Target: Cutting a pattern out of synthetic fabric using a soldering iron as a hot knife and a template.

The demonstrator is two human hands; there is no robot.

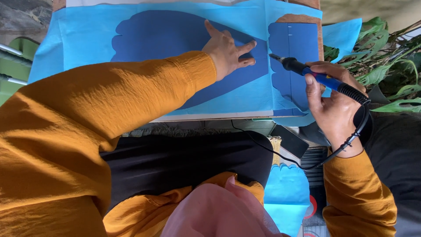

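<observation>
Already the dark blue fabric (175, 48) shows scalloped cut edges at left, the left hand (226, 52) pressing it flat with fingers spread, while the right hand (335, 103) grips the hot cutting pen (315, 77), tip seemingly at the uncut right piece (291, 61).

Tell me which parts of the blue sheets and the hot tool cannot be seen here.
- Dark blue shape, head view: its lower left is hidden by the left hand and orange sleeve.
- Tool: mid-handle wrapped by the right hand.
- Light blue sheet: top cut by the frame edge.

Left hand (228, 52) flat, fingers spread, arm stretched forward, right hand (334, 102) curled closed, wrist bent inward
</observation>
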